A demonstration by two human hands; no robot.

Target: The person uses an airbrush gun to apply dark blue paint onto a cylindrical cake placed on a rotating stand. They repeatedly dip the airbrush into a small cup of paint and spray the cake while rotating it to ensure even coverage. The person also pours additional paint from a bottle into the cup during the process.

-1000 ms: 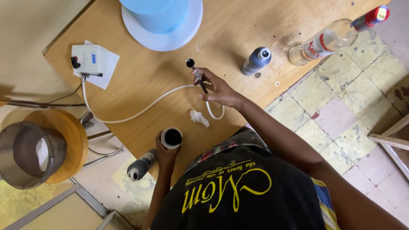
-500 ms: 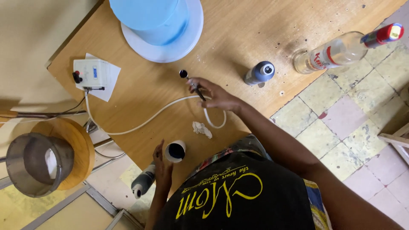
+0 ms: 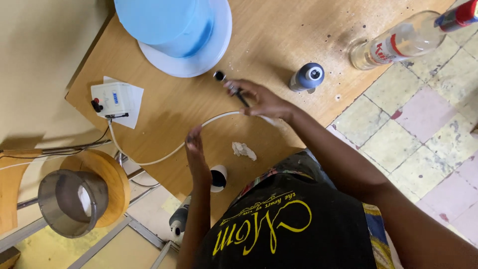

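bottle: clear glass bottle point(image 3: 398, 42) with red cap lying on table point(image 3: 164, 114), contents unclear
cup: small white cup point(image 3: 217, 178) at table edge, dark inside
label: white paper under white control box point(image 3: 112, 98)
tool: airbrush pen point(image 3: 233, 88) pinched in right hand point(image 3: 264, 99)
left hand point(image 3: 195, 149): open, on white hose point(image 3: 164, 157)

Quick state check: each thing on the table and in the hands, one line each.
left hand: open, fingers over the white hose
right hand: closed on the airbrush
airbrush: held low over the wooden table, cup end forward
white hose: curved, plugged into the white box
glass bottle: lying down, capped
dark blue bottle: upright, capped
white cup: upright, open
blue cake: on white board
crumpled tissue: loose on table
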